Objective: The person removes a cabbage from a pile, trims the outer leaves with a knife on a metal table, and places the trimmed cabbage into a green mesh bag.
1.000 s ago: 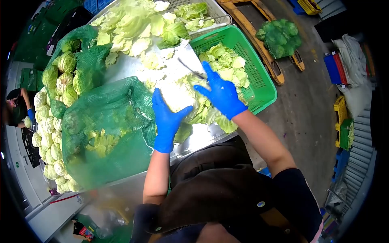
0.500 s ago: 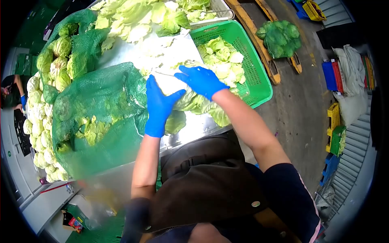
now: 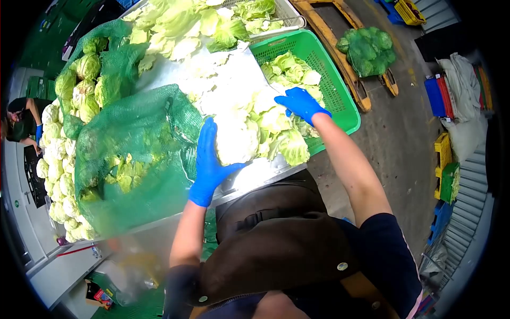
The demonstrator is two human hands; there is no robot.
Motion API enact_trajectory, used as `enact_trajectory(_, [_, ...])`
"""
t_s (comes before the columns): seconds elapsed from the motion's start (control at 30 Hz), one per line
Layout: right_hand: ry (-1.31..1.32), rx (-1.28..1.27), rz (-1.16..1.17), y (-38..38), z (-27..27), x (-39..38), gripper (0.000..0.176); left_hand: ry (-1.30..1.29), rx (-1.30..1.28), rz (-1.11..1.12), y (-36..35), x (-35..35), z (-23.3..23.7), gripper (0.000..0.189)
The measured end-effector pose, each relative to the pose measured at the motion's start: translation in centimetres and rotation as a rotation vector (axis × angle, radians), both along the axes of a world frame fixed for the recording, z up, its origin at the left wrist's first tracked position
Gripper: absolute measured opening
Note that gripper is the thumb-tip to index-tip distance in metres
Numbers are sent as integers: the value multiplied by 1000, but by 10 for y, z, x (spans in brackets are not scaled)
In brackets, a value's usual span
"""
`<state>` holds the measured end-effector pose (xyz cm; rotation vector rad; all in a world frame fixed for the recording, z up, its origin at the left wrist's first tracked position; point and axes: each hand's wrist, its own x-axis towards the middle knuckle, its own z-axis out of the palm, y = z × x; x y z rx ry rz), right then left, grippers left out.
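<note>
Right hand shifts outward to the crate; left hand sits by the pale cabbage

Since the previous frame, the blue-gloved right hand (image 3: 304,103) has moved right, off the middle of the work, to the left side of the green perforated plastic crate (image 3: 333,85). Its fingers are bent above loose yellow-green cabbage leaves (image 3: 292,146); whether they grasp anything, I cannot tell. The blue-gloved left hand (image 3: 208,165) is spread and unclenched, fingers together and thumb out, at the left side of a pale, rounded cabbage head (image 3: 234,139). That head lies near the front edge of the shiny metal surface (image 3: 255,178), between the hands; glare washes out its outline, so its exact shape is uncertain.

The leaves are heaped along the head's right side, and more lie inside the crate. Left of the left hand spreads a green mesh sack (image 3: 133,119), with whole pale-green cabbages (image 3: 56,170) stacked beyond it. On the far side, a white plastic crate (image 3: 291,23) holds leaves. Another person (image 3: 24,119) stands at far left.
</note>
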<state>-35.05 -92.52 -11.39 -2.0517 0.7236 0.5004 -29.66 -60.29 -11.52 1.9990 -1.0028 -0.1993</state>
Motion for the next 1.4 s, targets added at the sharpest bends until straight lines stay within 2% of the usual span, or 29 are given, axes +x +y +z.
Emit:
enact_trajectory(0.07, [-283,-498,13,20,46,-12,54,-109,73,-96,-6,13,9,116])
enact_trajectory(0.1, [-416,-494,6,25,60,-10,73,-129,134,-138,-11,19,18,115])
enact_trajectory(0.13, [-446,-328,40,34,81,-6,79,-152,198,-183,-16,26,31,114])
enact_trajectory(0.2, [-550,106,197,50,68,4,85,-139,230,-230,-21,37,38,113])
enact_trajectory(0.27, [-451,158,290,61,51,16,87,-62,163,-223,-21,45,39,111])
enact_trajectory(0.3, [-440,207,274,62,42,19,82,29,140,-137,-17,36,46,108])
enact_trajectory(0.4, [-407,343,197,60,21,23,68,478,-121,437,3,-7,-2,111])
enact_trajectory(0.43, [-490,279,164,64,18,21,52,590,-237,442,-11,-24,2,107])
enact_trajectory(0.47, [-506,178,169,69,24,18,51,536,-141,442,-26,-35,10,112])
enact_trajectory(0.53, [-525,-20,203,82,42,9,48,306,-131,521,-49,-35,0,117])
enact_trajectory(0.57, [-637,-105,175,87,33,6,39,208,-46,539,-52,-32,0,118])
enact_trajectory(0.63, [-610,-232,137,85,27,12,36,2,123,562,-57,-24,1,119])
enact_trajectory(0.7, [-641,-320,101,78,14,20,34,108,125,527,-61,-12,6,118])
enact_trajectory(0.77, [-552,-248,3,67,6,36,34,169,150,450,-66,9,6,118])
enact_trajectory(0.83, [-523,-109,-159,52,-23,50,35,43,134,375,-75,15,-5,117])
enact_trajectory(0.87, [-511,-56,-120,38,-33,54,38,-24,124,334,-80,19,-8,117])
enact_trajectory(0.9, [-477,-38,-110,34,-32,54,40,13,145,310,-82,22,-2,117])
enact_trajectory(1.0, [-462,-10,-165,34,-28,33,44,-3,76,98,-64,43,-8,119])
enact_trajectory(1.13, [-277,-133,-290,22,-82,19,44,-8,96,-185,-50,52,0,119])
enact_trajectory(1.17, [-190,-41,-311,16,-95,20,43,26,129,-234,-47,47,6,117])
enact_trajectory(1.27, [-237,-363,-21,17,-43,5,43,52,25,-309,-25,50,-1,114])
enact_trajectory(1.3, [-387,-427,-5,24,-26,-4,50,95,32,-300,-23,50,6,112])
enact_trajectory(1.33, [-506,-339,4,36,11,-7,64,83,44,-299,-21,52,8,111])
enact_trajectory(1.4, [-692,-66,35,63,40,-11,70,51,153,-280,-23,50,30,108])
